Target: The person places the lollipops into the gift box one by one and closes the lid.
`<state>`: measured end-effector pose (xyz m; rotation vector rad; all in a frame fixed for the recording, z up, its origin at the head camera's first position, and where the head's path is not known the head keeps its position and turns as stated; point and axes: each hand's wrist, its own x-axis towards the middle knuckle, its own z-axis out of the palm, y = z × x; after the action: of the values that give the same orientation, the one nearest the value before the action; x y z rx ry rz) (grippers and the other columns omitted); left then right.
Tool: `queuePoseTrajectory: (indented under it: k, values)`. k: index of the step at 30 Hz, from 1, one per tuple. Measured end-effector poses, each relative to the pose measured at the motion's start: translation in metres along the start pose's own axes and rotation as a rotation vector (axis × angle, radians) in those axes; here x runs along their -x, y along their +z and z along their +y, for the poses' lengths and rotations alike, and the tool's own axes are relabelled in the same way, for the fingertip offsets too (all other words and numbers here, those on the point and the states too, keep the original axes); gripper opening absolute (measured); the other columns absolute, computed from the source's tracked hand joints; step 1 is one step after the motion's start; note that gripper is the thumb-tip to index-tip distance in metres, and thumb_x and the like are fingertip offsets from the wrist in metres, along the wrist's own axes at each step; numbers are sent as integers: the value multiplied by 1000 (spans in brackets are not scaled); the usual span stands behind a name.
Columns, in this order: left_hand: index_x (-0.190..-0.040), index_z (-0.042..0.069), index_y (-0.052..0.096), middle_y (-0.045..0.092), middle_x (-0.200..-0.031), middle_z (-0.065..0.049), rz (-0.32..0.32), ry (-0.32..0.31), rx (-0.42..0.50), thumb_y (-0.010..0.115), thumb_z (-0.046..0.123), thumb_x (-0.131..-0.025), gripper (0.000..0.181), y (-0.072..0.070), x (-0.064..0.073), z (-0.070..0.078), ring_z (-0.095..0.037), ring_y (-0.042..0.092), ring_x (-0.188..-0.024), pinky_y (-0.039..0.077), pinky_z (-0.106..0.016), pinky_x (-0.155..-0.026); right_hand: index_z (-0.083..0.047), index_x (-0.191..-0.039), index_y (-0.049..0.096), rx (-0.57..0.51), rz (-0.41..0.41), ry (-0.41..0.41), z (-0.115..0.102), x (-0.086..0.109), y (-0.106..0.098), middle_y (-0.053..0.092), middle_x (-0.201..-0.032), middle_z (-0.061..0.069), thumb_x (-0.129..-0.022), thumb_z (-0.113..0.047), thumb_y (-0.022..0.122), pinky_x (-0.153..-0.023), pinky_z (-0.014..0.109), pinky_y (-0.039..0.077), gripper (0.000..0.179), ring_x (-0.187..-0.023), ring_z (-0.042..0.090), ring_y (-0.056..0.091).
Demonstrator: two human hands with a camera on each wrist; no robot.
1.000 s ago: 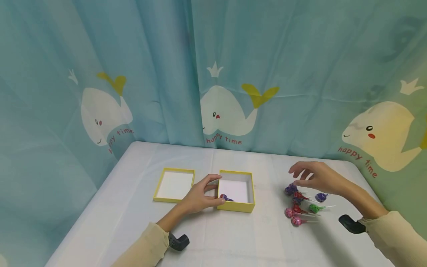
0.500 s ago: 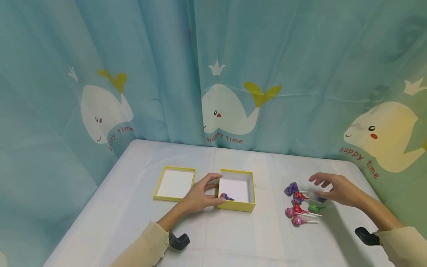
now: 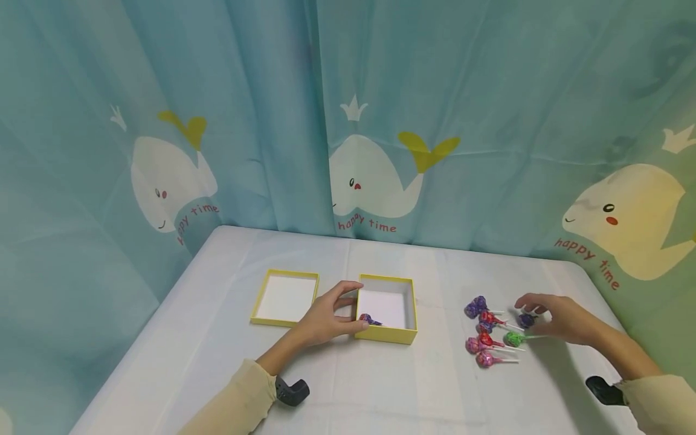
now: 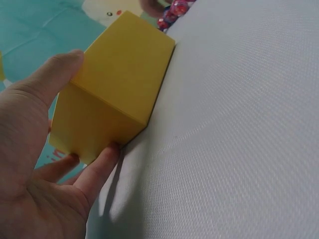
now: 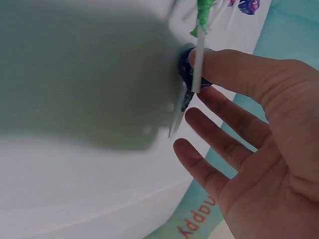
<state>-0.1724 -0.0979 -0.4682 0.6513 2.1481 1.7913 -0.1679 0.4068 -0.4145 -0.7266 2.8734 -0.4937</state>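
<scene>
My left hand (image 3: 326, 320) grips a yellow box (image 3: 386, 335) by its left side, thumb at the near corner and fingers along the wall; the left wrist view shows the yellow outer walls (image 4: 124, 69). Inside lies one purple-and-red lollipop (image 3: 368, 319). On the right, my right hand (image 3: 565, 320) straddles a dark purple lollipop (image 3: 526, 320), thumb and index finger spread either side of it. In the right wrist view the thumb tip overlaps that lollipop's head (image 5: 186, 69), and the other fingers are extended. A green lollipop (image 3: 513, 339) lies beside it, its stick toward the thumb.
Several more lollipops, purple (image 3: 476, 306), red (image 3: 487, 340) and pink (image 3: 486, 359), lie in a cluster left of my right hand. A yellow-rimmed box lid (image 3: 285, 299) lies inside up, left of the box. A curtain (image 3: 272, 121) hangs behind the white table (image 3: 380, 393).
My right hand has moved right and down from above the cluster to the dark purple lollipop at its right. My left hand stays on the box.
</scene>
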Motion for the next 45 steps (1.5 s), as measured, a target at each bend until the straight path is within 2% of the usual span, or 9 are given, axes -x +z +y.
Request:
queuePoseTrajectory:
  k: [6, 12, 20, 26, 33, 45]
  values:
    - [-150, 9, 45, 41, -158, -9, 4, 5, 7, 85, 16, -86, 76, 0, 0, -1, -33, 51, -139, 57, -30, -93, -10, -108, 70, -11, -23, 24, 3, 0, 0, 71, -99, -2, -75, -9, 89, -75, 36, 59, 38, -86, 15, 67]
    - [-151, 9, 45, 41, -158, -8, 5, 1, 1, 85, 16, -86, 76, 1, 1, 0, -34, 51, -138, 57, -30, -94, -11, -106, 70, -47, -54, 87, 3, 1, -1, 67, -95, -3, -79, -7, 85, -69, 30, 55, 32, -83, 12, 63]
    - [-151, 8, 45, 42, -157, -12, 6, 5, -3, 85, 17, -87, 76, 1, 2, 0, -35, 51, -138, 57, -30, -94, -11, -106, 70, -57, -52, 112, 5, 3, 1, 66, -95, -2, -80, -6, 84, -67, 26, 53, 30, -82, 11, 61]
    - [-150, 9, 45, 43, -157, -8, 15, -1, -2, 85, 17, -86, 76, 2, 2, -1, -34, 52, -138, 57, -31, -94, -11, -105, 70, -61, -37, 96, 7, 4, 2, 66, -94, -3, -80, -7, 84, -66, 26, 52, 29, -81, 8, 60]
    - [-150, 9, 46, 41, -158, -8, 19, -3, 11, 85, 17, -86, 76, 2, 2, -1, -34, 51, -138, 57, -31, -94, -11, -106, 70, -62, -24, 47, 11, 4, 4, 68, -96, -2, -80, -8, 84, -67, 26, 54, 29, -80, 6, 61]
    - [-151, 9, 45, 42, -158, -8, 18, 5, 5, 85, 18, -86, 76, 2, 2, -3, -34, 51, -139, 57, -32, -95, -9, -104, 70, -41, 0, 20, 6, 2, 1, 69, -93, -6, -80, -7, 85, -66, 27, 55, 28, -78, 3, 61]
